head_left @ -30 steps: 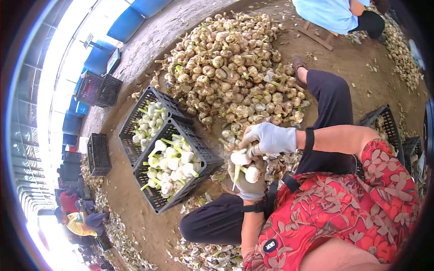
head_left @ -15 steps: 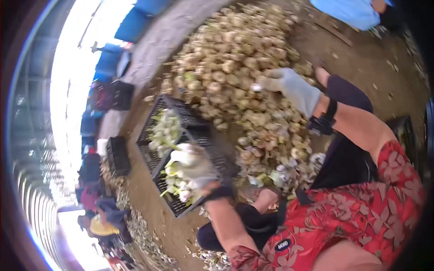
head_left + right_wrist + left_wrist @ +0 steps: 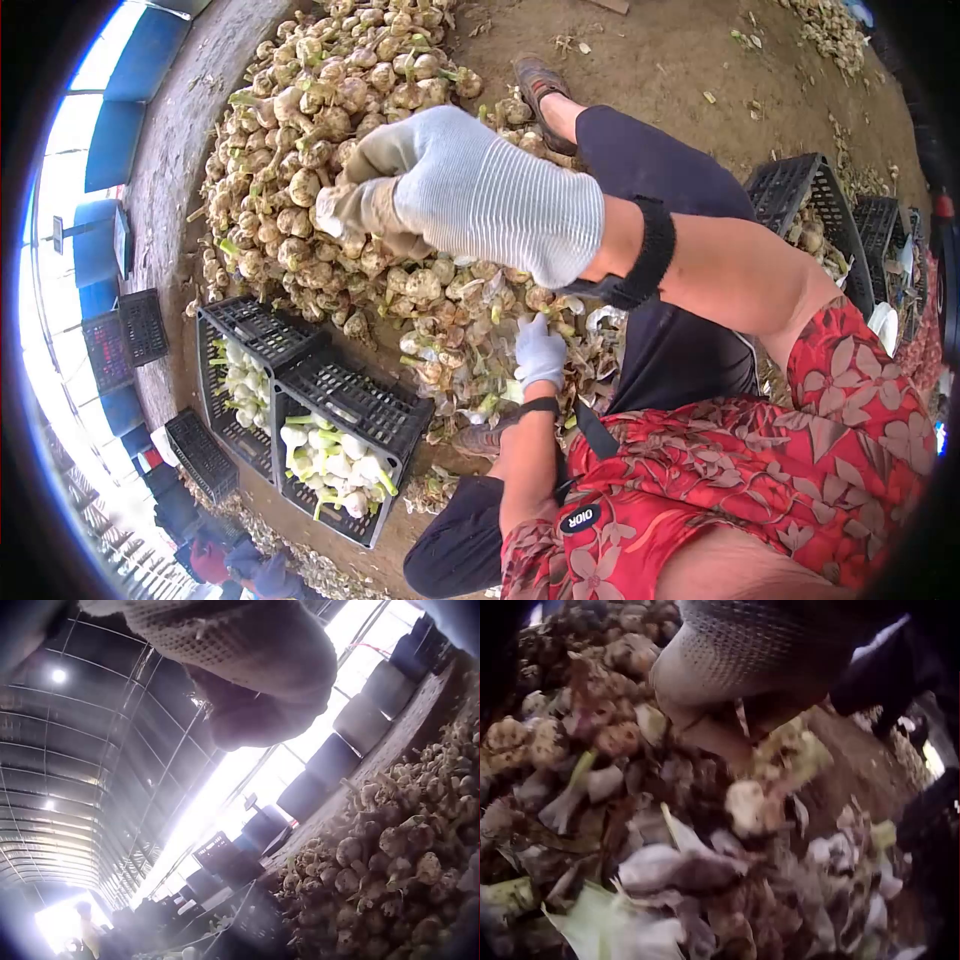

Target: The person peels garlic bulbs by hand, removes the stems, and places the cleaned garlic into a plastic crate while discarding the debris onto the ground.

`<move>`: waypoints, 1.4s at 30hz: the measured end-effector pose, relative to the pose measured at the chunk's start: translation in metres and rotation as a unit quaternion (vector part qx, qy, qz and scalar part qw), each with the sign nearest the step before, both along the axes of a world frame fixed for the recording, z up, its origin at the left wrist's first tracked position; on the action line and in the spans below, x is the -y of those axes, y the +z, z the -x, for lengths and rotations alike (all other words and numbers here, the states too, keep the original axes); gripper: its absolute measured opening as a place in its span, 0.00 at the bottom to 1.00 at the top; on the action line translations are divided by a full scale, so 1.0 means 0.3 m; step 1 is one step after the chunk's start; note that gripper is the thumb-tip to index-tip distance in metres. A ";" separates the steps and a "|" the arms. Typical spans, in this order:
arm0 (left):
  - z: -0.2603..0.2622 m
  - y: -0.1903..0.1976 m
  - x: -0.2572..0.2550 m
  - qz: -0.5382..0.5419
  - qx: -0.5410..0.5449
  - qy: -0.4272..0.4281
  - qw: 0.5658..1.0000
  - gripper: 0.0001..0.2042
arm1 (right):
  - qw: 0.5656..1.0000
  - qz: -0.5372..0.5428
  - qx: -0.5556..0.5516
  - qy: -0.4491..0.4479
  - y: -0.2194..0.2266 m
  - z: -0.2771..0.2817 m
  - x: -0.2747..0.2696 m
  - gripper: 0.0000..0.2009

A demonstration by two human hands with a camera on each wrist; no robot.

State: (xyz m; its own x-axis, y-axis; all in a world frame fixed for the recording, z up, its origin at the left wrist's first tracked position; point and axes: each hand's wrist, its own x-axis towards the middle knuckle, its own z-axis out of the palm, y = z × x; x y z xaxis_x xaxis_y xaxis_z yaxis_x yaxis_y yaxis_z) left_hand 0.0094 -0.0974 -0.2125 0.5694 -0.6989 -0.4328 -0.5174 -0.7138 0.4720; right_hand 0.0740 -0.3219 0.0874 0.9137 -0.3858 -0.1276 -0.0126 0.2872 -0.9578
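Note:
My right hand (image 3: 470, 190), in a dirty grey knitted glove, is raised over the heap of garlic (image 3: 310, 140). Its fingers curl inward, with a whitish patch at their tips. From the right wrist view, the bent glove fingers (image 3: 262, 697) hang high above the heap. Lower down, my gloved left hand (image 3: 540, 355) reaches into loose garlic skins (image 3: 490, 375) between the legs. Close up, its glove fingers (image 3: 697, 682) bend beside a garlic bulb (image 3: 746, 806) with a pale stem; I cannot tell whether they grip it.
Two black plastic crates (image 3: 350, 395) with trimmed white garlic (image 3: 335, 465) stand left of the skins. Another crate (image 3: 815, 205) is at the right. A shod foot (image 3: 545, 95) rests beside the heap. Blue containers (image 3: 110, 150) line the far side.
My left hand, with garlic one second ago, passed over the near crate and is now down at the skins. My right hand has left the heap's surface and risen closer to the head camera.

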 end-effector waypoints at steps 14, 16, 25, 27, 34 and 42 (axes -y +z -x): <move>0.009 0.106 -0.104 0.192 -0.338 0.373 0.842 0.22 | 0.954 0.286 -0.047 0.079 -0.119 0.023 -0.049 0.21; -0.051 0.310 -0.119 0.321 -0.424 0.481 0.697 0.13 | 0.933 0.340 -0.045 0.106 -0.192 0.065 -0.128 0.24; -0.021 0.729 -0.264 0.532 -0.398 0.397 0.634 0.24 | 0.954 0.161 -0.121 0.224 -0.235 0.227 -0.485 0.29; 0.015 0.749 -0.277 0.510 -0.301 0.384 0.709 0.27 | 0.961 0.151 -0.110 0.206 -0.238 0.234 -0.521 0.27; 0.049 0.738 -0.292 0.527 -0.135 0.355 0.760 0.29 | 0.976 0.052 -0.067 0.200 -0.218 0.267 -0.565 0.17; 0.039 0.711 -0.317 0.558 -0.172 0.343 0.736 0.32 | 0.959 0.029 -0.101 0.263 -0.191 0.286 -0.494 0.13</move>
